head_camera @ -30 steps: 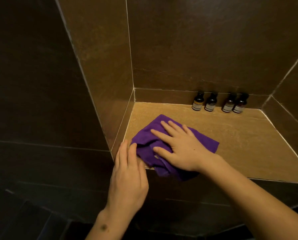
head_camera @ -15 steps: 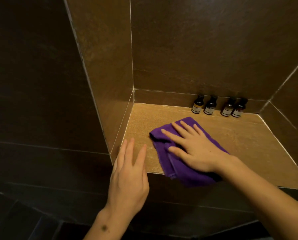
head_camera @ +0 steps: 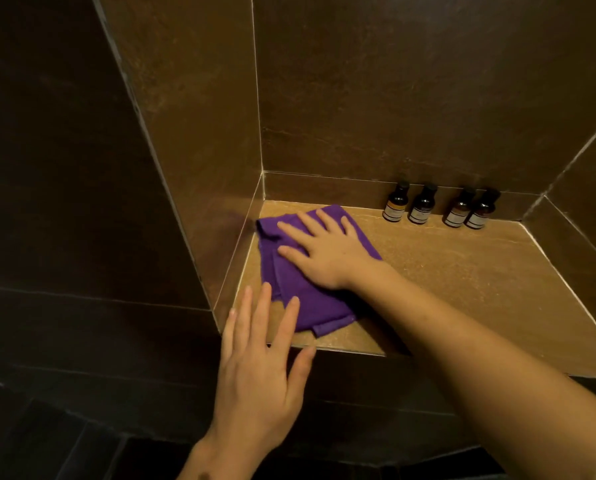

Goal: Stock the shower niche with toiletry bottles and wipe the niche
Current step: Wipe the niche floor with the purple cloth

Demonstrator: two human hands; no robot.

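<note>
A purple cloth (head_camera: 303,296) lies on the tan floor of the shower niche (head_camera: 462,282), close to its left wall and back left corner. My right hand (head_camera: 327,254) presses flat on the cloth with fingers spread toward the left. My left hand (head_camera: 258,362) hovers open over the niche's front edge, fingertips at the cloth's near side. Several small dark toiletry bottles (head_camera: 438,207) with pale labels stand upright in a row against the back wall, to the right of the cloth.
Dark brown tiled walls enclose the niche on the left (head_camera: 192,133), back and right (head_camera: 587,209). The niche floor to the right of the cloth is bare. Dark wall tiles continue below the front ledge (head_camera: 358,351).
My right hand has slid the cloth from the front edge back toward the left rear corner. My left hand has lifted off the ledge and moved slightly right, fingers spread.
</note>
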